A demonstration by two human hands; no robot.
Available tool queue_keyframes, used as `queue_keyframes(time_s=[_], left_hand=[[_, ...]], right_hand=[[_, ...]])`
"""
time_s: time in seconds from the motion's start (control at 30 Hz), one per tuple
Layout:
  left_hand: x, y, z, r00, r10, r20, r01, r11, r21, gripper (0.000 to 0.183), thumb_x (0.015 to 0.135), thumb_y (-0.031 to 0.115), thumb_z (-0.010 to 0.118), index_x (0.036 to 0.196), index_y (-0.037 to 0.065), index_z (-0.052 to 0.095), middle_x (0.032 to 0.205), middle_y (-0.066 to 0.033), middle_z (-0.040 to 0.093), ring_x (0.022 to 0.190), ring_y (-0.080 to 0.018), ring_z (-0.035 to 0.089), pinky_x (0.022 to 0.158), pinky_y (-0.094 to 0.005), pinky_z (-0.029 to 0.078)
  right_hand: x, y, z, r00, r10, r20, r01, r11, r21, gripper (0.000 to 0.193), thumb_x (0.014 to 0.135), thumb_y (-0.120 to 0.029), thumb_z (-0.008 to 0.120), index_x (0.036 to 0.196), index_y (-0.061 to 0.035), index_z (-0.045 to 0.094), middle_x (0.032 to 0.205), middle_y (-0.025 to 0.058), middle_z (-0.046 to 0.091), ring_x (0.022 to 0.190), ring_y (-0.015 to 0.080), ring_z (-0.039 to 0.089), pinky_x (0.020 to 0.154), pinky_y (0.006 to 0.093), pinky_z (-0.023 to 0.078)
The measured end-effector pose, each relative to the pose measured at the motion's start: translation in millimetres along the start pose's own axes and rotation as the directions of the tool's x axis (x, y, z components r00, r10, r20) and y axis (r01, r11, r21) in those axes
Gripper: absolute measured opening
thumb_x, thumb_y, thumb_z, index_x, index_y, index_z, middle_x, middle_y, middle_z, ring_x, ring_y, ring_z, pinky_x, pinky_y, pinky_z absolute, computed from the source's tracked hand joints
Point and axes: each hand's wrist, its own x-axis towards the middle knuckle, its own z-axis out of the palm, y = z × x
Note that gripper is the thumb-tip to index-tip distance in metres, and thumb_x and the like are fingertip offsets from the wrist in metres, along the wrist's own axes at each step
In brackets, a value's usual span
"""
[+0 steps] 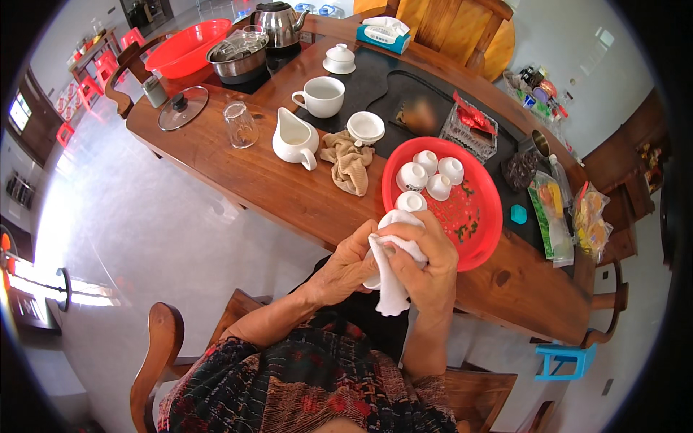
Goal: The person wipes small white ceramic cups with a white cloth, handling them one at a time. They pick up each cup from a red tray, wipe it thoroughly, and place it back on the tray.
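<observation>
A white cloth (pixel 393 283) is bunched between my two hands, just over the table's near edge. My left hand (pixel 349 265) grips it from the left, fingers curled inward. From the right, my right hand (pixel 429 261) presses its thumb and fingers into the folds. A bit of smooth white shows low beside the left fingers; whether a small cup is wrapped inside I cannot tell. Right beyond my hands lies a round red tray (pixel 485 244). Several small white teacups (pixel 412 177) stand on it, most of them upside down.
Left of the tray are a crumpled brown cloth (pixel 348 164), stacked white bowls (pixel 366 128), a white pitcher (pixel 294 141), a large white cup (pixel 322 97), a drinking glass (pixel 240 125) and a glass lid (pixel 183 109). Bagged snacks (pixel 551 213) lie right. Behind stand a kettle (pixel 277 26) and red basin (pixel 189 49).
</observation>
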Motion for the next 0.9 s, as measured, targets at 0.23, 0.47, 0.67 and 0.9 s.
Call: queue_keyframes(time_s=[0.23,0.47,0.67,0.9], left_hand=[[3,-3,8,0.993,-0.085,-0.086,0.067,0.978,-0.195,0.025,0.095,0.028,0.049,0.108,0.007,0.043,0.089,0.0022,0.052,0.074,-0.0014,0.049,0.061,-0.0168,0.043],[7,-10,-7,0.996,-0.086,-0.020,0.077,0.955,-0.285,0.032,0.090,0.023,0.057,0.115,0.005,0.047,0.105,-0.0044,0.056,0.093,-0.0112,0.057,0.080,-0.0256,0.049],[1,6,-1,0.966,-0.213,0.144,0.227,0.970,-0.090,0.048,0.089,0.026,0.059,0.128,0.005,0.042,0.117,-0.0064,0.054,0.106,-0.0153,0.054,0.090,-0.0297,0.046],[2,5,9,0.975,-0.217,-0.037,0.217,0.976,-0.012,0.033,0.095,0.023,0.047,0.122,0.007,0.038,0.101,-0.0031,0.051,0.088,-0.0077,0.050,0.073,-0.0232,0.044]], right_hand=[[-9,15,19,0.973,0.077,-0.220,-0.077,0.997,0.006,0.017,0.080,-0.006,0.060,0.097,-0.0037,0.064,0.089,0.0110,0.056,0.079,0.0239,0.057,0.071,0.0311,0.045],[-38,20,36,0.925,-0.312,-0.217,0.219,0.903,-0.369,0.034,0.076,-0.018,0.068,0.106,-0.0020,0.062,0.106,0.0201,0.054,0.095,0.0317,0.054,0.082,0.0379,0.044],[-13,11,-5,0.975,-0.211,0.070,0.215,0.974,-0.068,0.046,0.064,-0.023,0.078,0.104,-0.0056,0.064,0.105,0.0183,0.053,0.090,0.0306,0.057,0.075,0.0378,0.048],[-20,24,-1,0.996,-0.089,-0.008,0.089,0.987,0.133,0.020,0.071,-0.014,0.072,0.082,-0.0021,0.061,0.095,0.0137,0.056,0.079,0.0244,0.057,0.067,0.0318,0.046]])
